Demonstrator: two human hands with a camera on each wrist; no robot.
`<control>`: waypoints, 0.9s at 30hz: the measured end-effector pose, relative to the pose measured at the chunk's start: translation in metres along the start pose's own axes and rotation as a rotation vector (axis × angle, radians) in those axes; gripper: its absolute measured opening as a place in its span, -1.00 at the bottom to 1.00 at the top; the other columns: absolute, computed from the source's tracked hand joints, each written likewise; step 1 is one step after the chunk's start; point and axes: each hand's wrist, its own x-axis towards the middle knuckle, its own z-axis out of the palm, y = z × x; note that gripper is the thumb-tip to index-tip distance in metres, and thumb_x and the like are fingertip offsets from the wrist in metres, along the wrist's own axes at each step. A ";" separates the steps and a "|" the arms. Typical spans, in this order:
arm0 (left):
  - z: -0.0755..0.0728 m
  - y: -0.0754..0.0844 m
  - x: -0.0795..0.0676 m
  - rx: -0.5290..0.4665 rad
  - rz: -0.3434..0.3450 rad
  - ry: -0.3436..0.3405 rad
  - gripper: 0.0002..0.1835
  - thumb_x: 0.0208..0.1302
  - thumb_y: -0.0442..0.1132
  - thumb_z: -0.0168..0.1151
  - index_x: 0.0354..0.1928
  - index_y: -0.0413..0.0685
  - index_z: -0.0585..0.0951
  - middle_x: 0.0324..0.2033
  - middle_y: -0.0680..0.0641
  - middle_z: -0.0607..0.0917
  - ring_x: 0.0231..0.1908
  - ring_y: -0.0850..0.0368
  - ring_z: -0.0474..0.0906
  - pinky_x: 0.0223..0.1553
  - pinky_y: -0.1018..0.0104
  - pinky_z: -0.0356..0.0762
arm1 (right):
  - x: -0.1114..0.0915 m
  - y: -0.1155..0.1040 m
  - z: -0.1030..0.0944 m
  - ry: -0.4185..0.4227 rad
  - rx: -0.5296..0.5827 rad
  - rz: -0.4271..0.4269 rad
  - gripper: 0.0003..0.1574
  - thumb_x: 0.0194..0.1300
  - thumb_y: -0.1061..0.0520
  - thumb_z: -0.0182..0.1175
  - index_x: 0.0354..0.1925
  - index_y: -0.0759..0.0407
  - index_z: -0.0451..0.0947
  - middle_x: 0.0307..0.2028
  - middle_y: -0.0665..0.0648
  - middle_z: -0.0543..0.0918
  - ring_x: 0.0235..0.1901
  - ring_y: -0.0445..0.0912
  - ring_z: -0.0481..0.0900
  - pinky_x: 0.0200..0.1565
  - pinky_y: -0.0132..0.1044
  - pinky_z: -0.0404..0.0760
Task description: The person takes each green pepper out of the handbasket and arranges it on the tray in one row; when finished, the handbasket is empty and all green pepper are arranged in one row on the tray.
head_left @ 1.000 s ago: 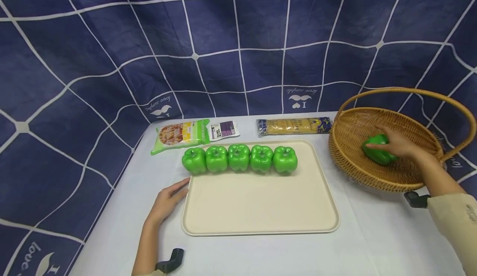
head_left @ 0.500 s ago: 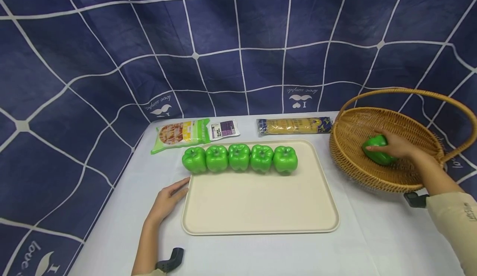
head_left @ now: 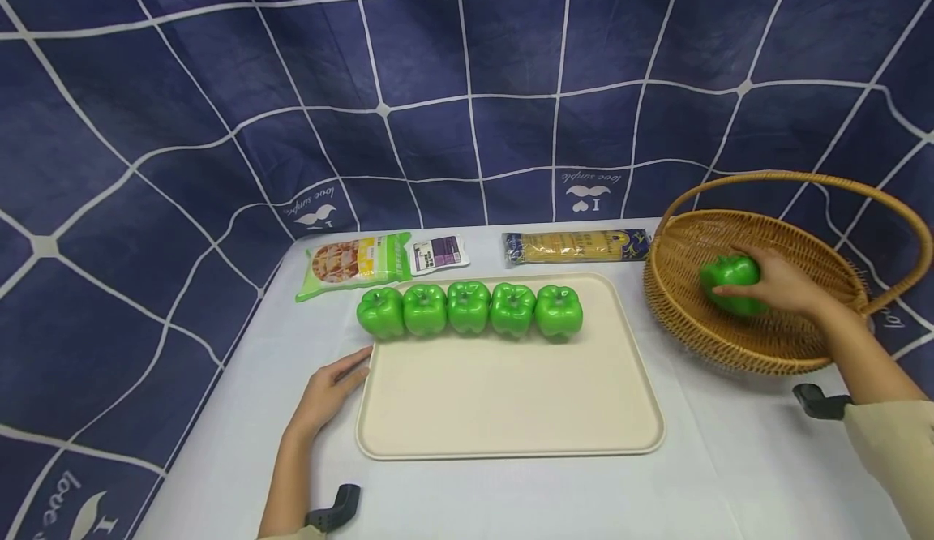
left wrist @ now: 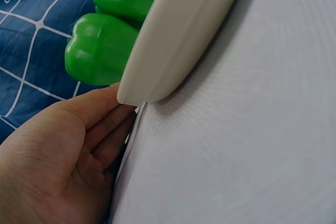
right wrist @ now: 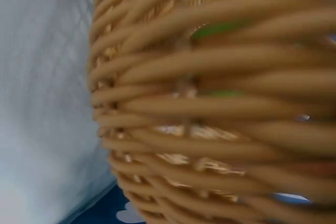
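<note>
Inside the wicker basket [head_left: 693,337] on the right, my right hand [head_left: 777,280] grips a green bell pepper [head_left: 733,280], thumb on its near side. The right wrist view is filled by the basket's woven wall [right wrist: 220,108]; bits of green show through its gaps and the hand is hidden there. My left hand [head_left: 324,394] rests at the left edge of the cream tray [head_left: 511,402], fingertips touching it. The left wrist view shows thumb and fingers against the tray's corner [left wrist: 152,72]. Several green bell peppers [head_left: 468,308] stand in a row along the tray's far side.
Behind the tray lie a green food packet [head_left: 353,263], a small white and purple packet [head_left: 438,255] and a pack of pasta [head_left: 576,246]. The basket's tall handle [head_left: 795,177] arches over it. A blue checked cloth [head_left: 511,118] hangs at the back.
The bell pepper in my right hand has turned and shifted slightly left within the basket, its stem end now tilted up more. My left hand and the row on the tray stay put.
</note>
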 end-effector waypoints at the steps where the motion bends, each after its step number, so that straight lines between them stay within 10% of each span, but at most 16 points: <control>1: 0.000 0.000 0.000 -0.003 -0.001 -0.001 -0.55 0.27 0.04 0.13 0.18 0.13 0.49 0.17 0.02 0.48 0.26 -0.05 0.24 0.26 -0.13 0.09 | -0.002 -0.003 0.000 0.018 -0.001 -0.010 0.15 0.08 -0.08 0.35 0.30 0.54 -0.04 -0.04 0.61 0.24 -0.16 0.38 0.36 -0.28 0.16 0.47; 23: 0.000 0.000 0.000 0.015 -0.004 -0.002 -0.54 0.27 0.06 0.12 0.18 0.14 0.49 0.18 0.01 0.47 0.26 -0.06 0.24 0.26 -0.12 0.11 | -0.059 -0.096 0.001 0.390 0.125 -0.087 0.30 -0.36 0.11 0.61 0.35 0.11 0.16 0.17 0.36 0.14 0.03 0.37 0.19 -0.13 0.42 0.25; 27: 0.000 0.000 0.000 0.017 -0.004 -0.001 -0.54 0.27 0.05 0.12 0.19 0.13 0.48 0.18 -0.01 0.46 0.26 -0.08 0.24 0.26 -0.13 0.10 | -0.064 -0.114 0.009 0.470 0.134 -0.175 0.33 -0.44 0.19 0.62 0.33 0.06 0.19 0.13 0.30 0.27 0.02 0.25 0.27 0.06 0.07 0.33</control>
